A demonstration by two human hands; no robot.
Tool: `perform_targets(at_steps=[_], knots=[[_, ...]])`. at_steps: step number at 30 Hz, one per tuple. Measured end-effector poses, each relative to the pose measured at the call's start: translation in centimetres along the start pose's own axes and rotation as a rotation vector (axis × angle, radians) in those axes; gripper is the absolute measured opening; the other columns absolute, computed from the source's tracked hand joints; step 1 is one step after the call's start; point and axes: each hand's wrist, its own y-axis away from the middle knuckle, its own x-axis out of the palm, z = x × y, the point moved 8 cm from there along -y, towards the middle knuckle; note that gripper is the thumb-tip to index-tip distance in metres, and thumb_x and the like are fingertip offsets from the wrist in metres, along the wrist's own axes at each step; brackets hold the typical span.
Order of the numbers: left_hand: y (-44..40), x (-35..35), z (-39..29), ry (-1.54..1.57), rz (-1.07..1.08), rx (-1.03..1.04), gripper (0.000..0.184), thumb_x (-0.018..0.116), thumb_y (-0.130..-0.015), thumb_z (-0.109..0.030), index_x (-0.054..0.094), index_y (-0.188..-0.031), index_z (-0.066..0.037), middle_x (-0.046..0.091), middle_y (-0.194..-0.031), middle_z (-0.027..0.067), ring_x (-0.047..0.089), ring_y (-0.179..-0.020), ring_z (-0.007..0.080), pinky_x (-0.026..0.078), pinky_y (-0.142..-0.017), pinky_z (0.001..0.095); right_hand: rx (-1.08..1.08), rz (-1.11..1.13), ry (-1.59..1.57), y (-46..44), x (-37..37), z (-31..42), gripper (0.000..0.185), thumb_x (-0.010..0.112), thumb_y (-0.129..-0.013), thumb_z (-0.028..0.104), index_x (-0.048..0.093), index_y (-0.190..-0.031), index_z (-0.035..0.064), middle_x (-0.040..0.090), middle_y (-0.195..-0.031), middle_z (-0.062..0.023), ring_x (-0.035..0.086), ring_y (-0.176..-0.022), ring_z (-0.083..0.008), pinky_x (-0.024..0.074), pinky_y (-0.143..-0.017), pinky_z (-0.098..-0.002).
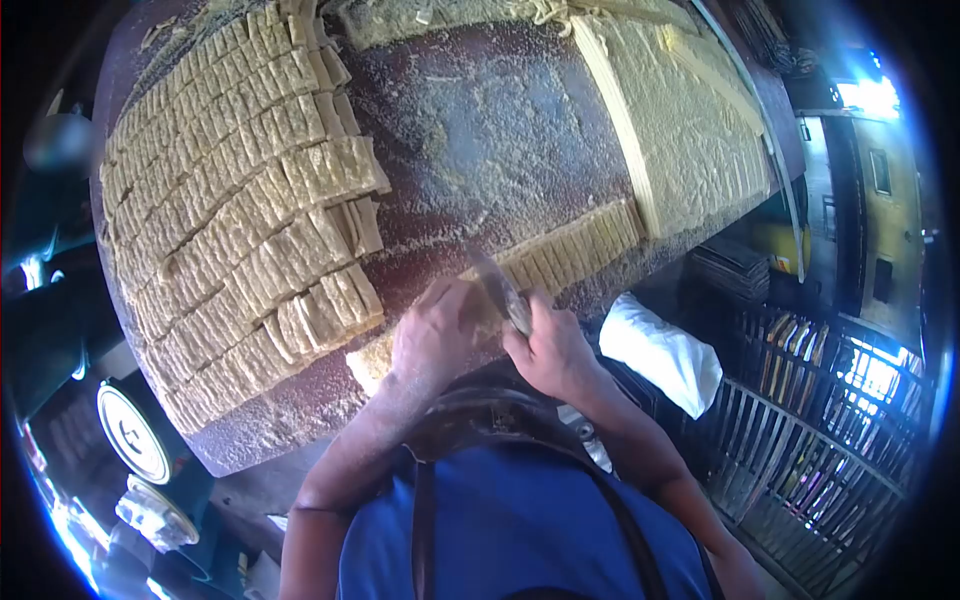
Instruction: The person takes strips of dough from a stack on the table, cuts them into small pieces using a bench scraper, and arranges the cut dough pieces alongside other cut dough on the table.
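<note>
My right hand [556,347] is closed round the handle of a knife [517,312], whose blade points up and to the left across a long crumb-coated strip [570,250]. The strip looks like tan dough, with many crosswise cut lines to the right of the knife. My left hand [434,335] lies over the strip left of the blade, fingers curled and pressed onto it. Part of the strip [370,362] sticks out beyond that hand. Large rows of cut pieces [240,220] stand close together on the table's left side, some tilted at the row ends.
Crumbs cover the dark red table [490,120]. An uncut crumb-coated slab [690,130] with a pale cut side lies at the right. A white sack [660,355] is below the table's near right edge. A metal rack [800,450] and a round white-rimmed lid [134,430] stand further off.
</note>
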Motion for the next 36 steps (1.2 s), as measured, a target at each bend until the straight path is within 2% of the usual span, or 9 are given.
perform_targets(at_steps=[3,7,16,18,26,28,31,32,36], knots=[[1.0,-0.2,0.0,0.011,0.037,-0.056,0.030,0.070,-0.080,0.000,0.065,-0.110,0.003,0.066,-0.112,0.0214,0.071,-0.089,0.0367,0.059,-0.075,0.0401,0.030,0.010,-0.027,2.7,0.0,1.4,0.033,0.062,-0.090,0.018,0.046,-0.108,-0.0059,0.061,-0.066,-0.0284,0.062,-0.068,-0.0518,0.0515,-0.061,-0.0549],[1.1,0.0,0.7,-0.011,0.038,-0.058,0.030,0.069,-0.078,0.002,0.066,-0.108,0.001,0.067,-0.111,0.0193,0.070,-0.091,0.0373,0.058,-0.076,0.0406,0.180,0.193,0.068,3.7,1.2,1.2,0.035,0.060,-0.092,0.021,0.046,-0.113,-0.0037,0.064,-0.075,-0.0318,0.066,-0.075,-0.0510,0.0521,-0.072,-0.0589],[1.6,-1.2,0.1,-0.033,-0.059,0.021,0.028,0.069,-0.079,0.001,0.067,-0.107,0.002,0.068,-0.107,0.0174,0.071,-0.089,0.0350,0.058,-0.074,0.0410,0.062,0.047,0.056,-0.5,2.8,-0.3,0.035,0.061,-0.090,0.017,0.044,-0.112,-0.0038,0.064,-0.075,-0.0324,0.066,-0.077,-0.0515,0.0529,-0.072,-0.0589],[2.3,-1.2,0.5,-0.010,-0.040,-0.015,0.027,0.068,-0.079,0.001,0.067,-0.106,0.002,0.068,-0.106,0.0176,0.071,-0.089,0.0354,0.058,-0.074,0.0412,0.050,0.004,-0.039,2.0,1.2,1.4,0.032,0.061,-0.091,0.020,0.047,-0.105,-0.0051,0.062,-0.071,-0.0313,0.064,-0.072,-0.0510,0.0511,-0.064,-0.0571],[1.6,-0.9,1.3,0.019,0.037,-0.016,0.026,0.066,-0.074,0.005,0.066,-0.100,0.001,0.067,-0.104,0.0180,0.070,-0.088,0.0374,0.057,-0.074,0.0405,0.129,0.125,0.023,1.8,3.5,1.9,0.028,0.059,-0.093,0.018,0.048,-0.103,-0.0050,0.062,-0.070,-0.0297,0.064,-0.072,-0.0515,0.0527,-0.065,-0.0571],[2.0,-0.8,1.9,-0.028,0.092,-0.152,0.025,0.066,-0.076,0.005,0.067,-0.101,0.001,0.068,-0.105,0.0165,0.071,-0.087,0.0359,0.058,-0.074,0.0395,0.107,0.055,0.033,-1.0,6.7,0.0,0.029,0.060,-0.093,0.017,0.048,-0.106,-0.0052,0.063,-0.070,-0.0289,0.065,-0.073,-0.0510,0.0533,-0.065,-0.0558],[2.3,-1.4,1.2,-0.021,-0.022,0.002,0.026,0.068,-0.079,0.003,0.068,-0.105,0.001,0.069,-0.107,0.0160,0.072,-0.086,0.0331,0.058,-0.074,0.0384,0.114,0.036,-0.050,-1.1,5.1,0.2,0.031,0.064,-0.088,0.015,0.048,-0.105,-0.0048,0.064,-0.074,-0.0310,0.066,-0.074,-0.0517,0.0548,-0.068,-0.0572],[2.6,-1.4,1.2,-0.021,-0.039,0.028,0.028,0.071,-0.082,0.000,0.067,-0.110,0.002,0.069,-0.109,0.0161,0.073,-0.085,0.0306,0.058,-0.074,0.0376,-0.015,-0.009,-0.031,-0.3,4.3,0.5,0.031,0.064,-0.089,0.017,0.047,-0.105,-0.0043,0.064,-0.072,-0.0297,0.067,-0.074,-0.0499,0.0548,-0.067,-0.0560],[3.6,-1.7,1.5,-0.052,-0.021,-0.051,0.031,0.072,-0.080,0.001,0.066,-0.110,0.002,0.068,-0.111,0.0173,0.072,-0.087,0.0316,0.058,-0.075,0.0378,0.044,0.022,-0.022,3.6,2.3,2.5,0.033,0.062,-0.091,0.020,0.045,-0.107,-0.0033,0.064,-0.070,-0.0292,0.066,-0.072,-0.0499,0.0540,-0.066,-0.0564]])
